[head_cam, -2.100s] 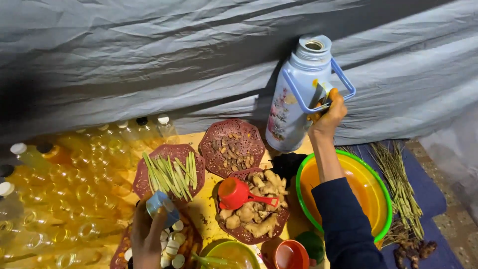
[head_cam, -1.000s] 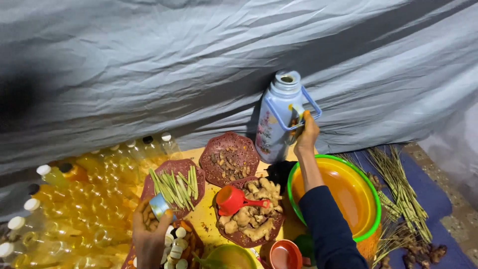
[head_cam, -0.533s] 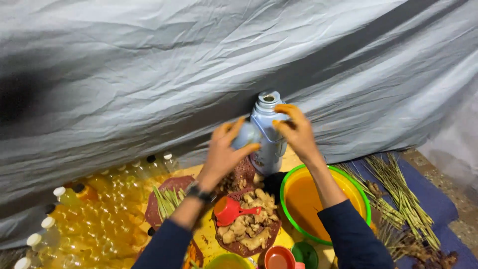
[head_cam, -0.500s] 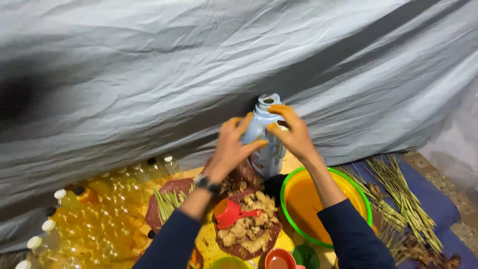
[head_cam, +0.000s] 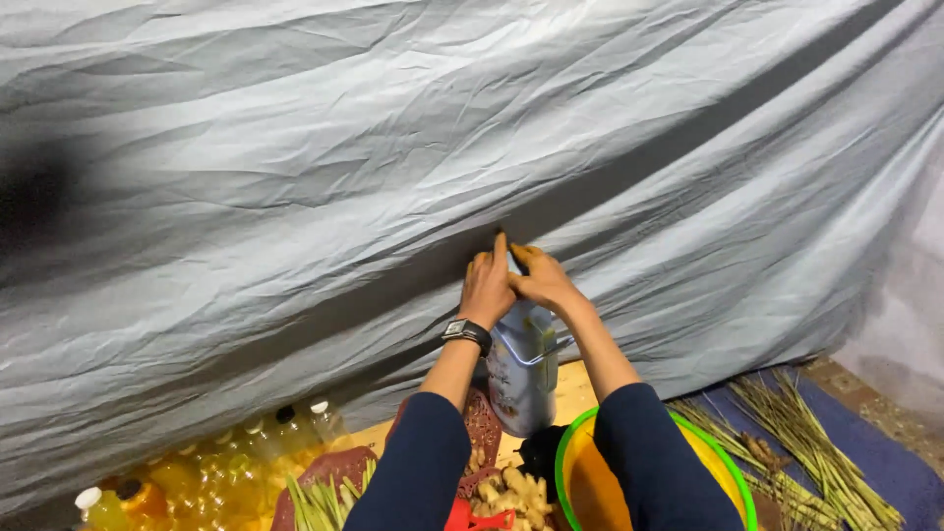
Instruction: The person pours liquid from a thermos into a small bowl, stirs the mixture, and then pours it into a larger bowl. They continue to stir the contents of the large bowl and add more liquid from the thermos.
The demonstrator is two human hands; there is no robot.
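Both my hands are raised to the top of a tall pale-blue plastic jug (head_cam: 523,369) that stands upright on the yellow board. My left hand (head_cam: 487,285), with a black watch on the wrist, closes over the jug's neck from the left. My right hand (head_cam: 539,277) meets it from the right, fingers pinched at the mouth. The jug's opening and whatever sits on it are hidden under my fingers. The jug's handle shows on the right side, below my right wrist.
A grey tarp (head_cam: 393,147) hangs right behind the jug. A yellow bowl with a green rim (head_cam: 570,462) sits under my right arm. Ginger pieces (head_cam: 506,490), lemongrass stalks (head_cam: 806,452) and bottles of yellow oil (head_cam: 197,472) lie along the bottom.
My left hand left the small jar at the lower left and came up to the jug. Both hands now close on the jug's top, and the camera has tilted upward.
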